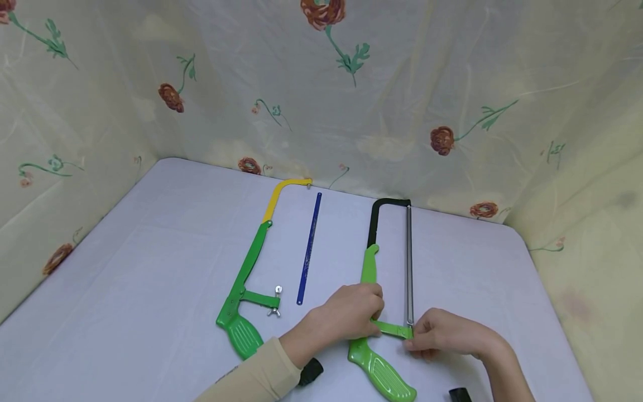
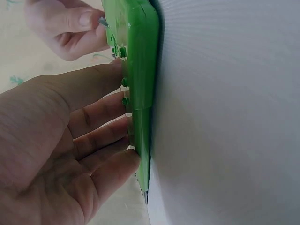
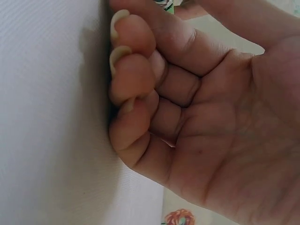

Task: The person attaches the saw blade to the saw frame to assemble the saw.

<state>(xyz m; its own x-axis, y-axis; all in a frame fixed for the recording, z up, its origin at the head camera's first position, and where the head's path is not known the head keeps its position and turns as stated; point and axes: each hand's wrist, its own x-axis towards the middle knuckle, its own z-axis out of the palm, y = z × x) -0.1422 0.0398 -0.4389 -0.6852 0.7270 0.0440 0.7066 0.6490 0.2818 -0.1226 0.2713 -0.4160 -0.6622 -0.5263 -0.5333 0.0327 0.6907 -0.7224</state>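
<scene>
A light green hacksaw [image 1: 384, 373] with a black front bow [image 1: 374, 223] lies flat, a grey blade [image 1: 409, 262] fitted along its open side. My left hand [image 1: 349, 312] holds its frame near the short crossarm [image 1: 394, 329], thumb and fingertips on the green edge in the left wrist view. At the crossarm's outer end, my right hand [image 1: 452, 333] pinches a small metal wing nut [image 2: 102, 21], mostly hidden by the fingers. The right wrist view shows the other fingers curled against the cloth. Left of these lies a loose blue blade [image 1: 308, 248].
A darker green hacksaw [image 1: 246, 338] with a yellow bow [image 1: 273, 204] lies at the left without a blade, a wing nut [image 1: 273, 312] on its crossarm. Black objects [image 1: 311, 371] sit near the front. Flowered cloth [image 1: 392, 111] hangs behind the white-covered table [image 1: 150, 268].
</scene>
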